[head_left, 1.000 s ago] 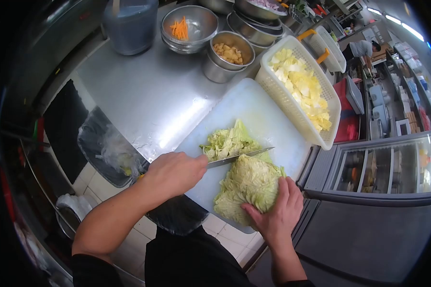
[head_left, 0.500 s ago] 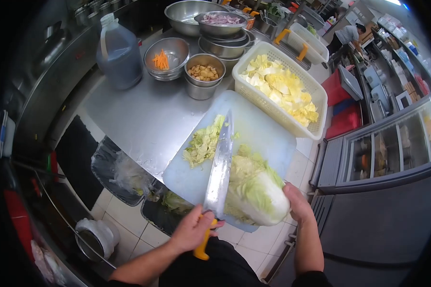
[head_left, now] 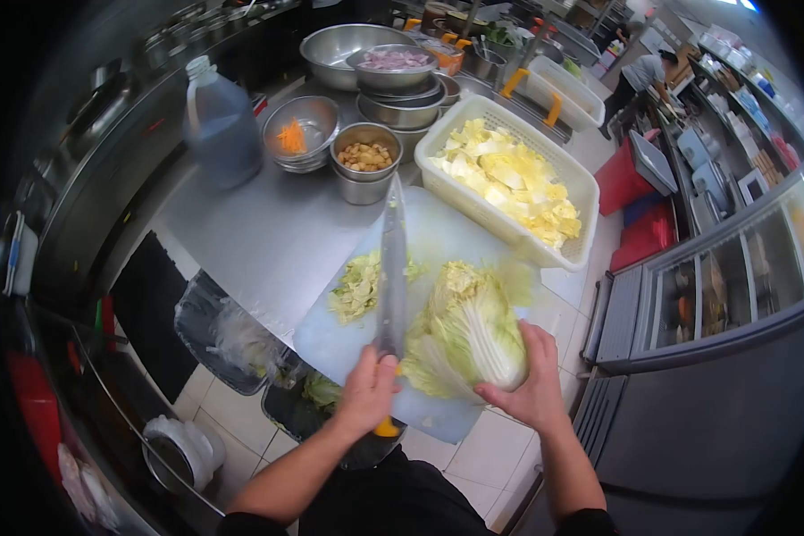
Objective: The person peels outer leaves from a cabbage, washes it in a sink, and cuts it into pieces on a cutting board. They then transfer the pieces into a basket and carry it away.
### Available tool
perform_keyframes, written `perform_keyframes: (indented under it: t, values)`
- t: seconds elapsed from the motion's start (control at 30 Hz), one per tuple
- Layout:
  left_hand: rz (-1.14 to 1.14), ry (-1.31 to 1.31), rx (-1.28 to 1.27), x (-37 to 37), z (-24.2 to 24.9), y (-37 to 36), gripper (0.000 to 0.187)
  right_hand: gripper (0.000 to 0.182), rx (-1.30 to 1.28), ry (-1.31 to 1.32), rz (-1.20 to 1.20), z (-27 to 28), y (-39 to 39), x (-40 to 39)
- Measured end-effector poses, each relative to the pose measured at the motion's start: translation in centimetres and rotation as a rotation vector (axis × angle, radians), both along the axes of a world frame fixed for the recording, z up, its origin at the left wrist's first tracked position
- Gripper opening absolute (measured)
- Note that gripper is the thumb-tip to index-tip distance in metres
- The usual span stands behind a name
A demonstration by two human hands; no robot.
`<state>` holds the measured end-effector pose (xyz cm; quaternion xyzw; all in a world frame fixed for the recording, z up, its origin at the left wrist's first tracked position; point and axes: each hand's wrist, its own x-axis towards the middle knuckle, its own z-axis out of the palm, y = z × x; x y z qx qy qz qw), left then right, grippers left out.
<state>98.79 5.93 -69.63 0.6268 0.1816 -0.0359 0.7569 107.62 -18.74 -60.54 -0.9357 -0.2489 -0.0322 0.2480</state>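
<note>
My left hand [head_left: 366, 391] is closed around the yellow handle of a large kitchen knife [head_left: 391, 286]. The blade points away from me, its tip close to the metal cups of brown chunks. My right hand [head_left: 531, 380] grips the base end of a napa cabbage [head_left: 469, 335], thumb at the near side and fingers along the right. The cabbage lies on a pale blue cutting board [head_left: 429, 223], its cut leafy end facing away. Left of the blade sits a small pile of chopped green leaf pieces [head_left: 357, 288].
A cream perforated basket [head_left: 438, 170] of yellow cabbage pieces stands beyond the board. Metal bowls [head_left: 299, 116], a cup of brown chunks [head_left: 366, 159] and a dark jug [head_left: 221, 125] line the steel table. Bins [head_left: 219, 330] sit below left. A person [head_left: 643, 76] works at back right.
The cabbage has turned so its leafy end points away from me, and my right hand has shifted around its base. My left hand and the knife have moved slightly left.
</note>
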Motion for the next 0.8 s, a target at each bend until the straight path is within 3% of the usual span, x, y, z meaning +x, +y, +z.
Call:
perform_keyframes:
  t: [0.1, 0.13, 0.23, 0.27, 0.37, 0.5, 0.7, 0.8]
  values:
    - [-0.062, 0.057, 0.238, -2.2, 3.8, 4.6, 0.024, 0.102, -0.05, 0.0, 0.005, 0.8, 2.3, -0.9]
    - [-0.073, 0.117, 0.271, -2.6, 5.3, 5.6, 0.033, 0.097, -0.031, -0.011, 0.009, 0.9, 2.6, -0.9]
    - [-0.164, -0.093, 0.576, -3.5, 6.1, 6.9, 0.04, 0.081, 0.016, -0.068, -0.005, 1.0, 3.5, -0.2]
    - [-0.116, -0.281, 0.68, -3.4, 5.9, 6.5, 0.045, 0.075, 0.028, -0.098, -0.021, 0.3, 3.8, 0.3]
    - [-0.263, -0.189, 0.841, -2.8, 6.2, 4.8, 0.047, 0.061, 0.02, -0.169, -0.058, -0.2, 4.9, 0.8]
    - [-0.405, -0.174, 0.817, -1.0, 6.3, 2.8, 0.05, 0.055, -0.014, -0.268, -0.075, -0.6, 6.1, 0.3]
    - [-0.429, -0.242, 0.936, 2.2, 5.9, 1.4, 0.048, 0.056, -0.053, -0.206, -0.117, -0.4, 6.3, 0.5]
    - [-0.445, -0.096, 0.999, 1.8, 5.5, 2.6, 0.049, 0.054, -0.008, -0.195, -0.105, -0.5, 5.8, 0.9]
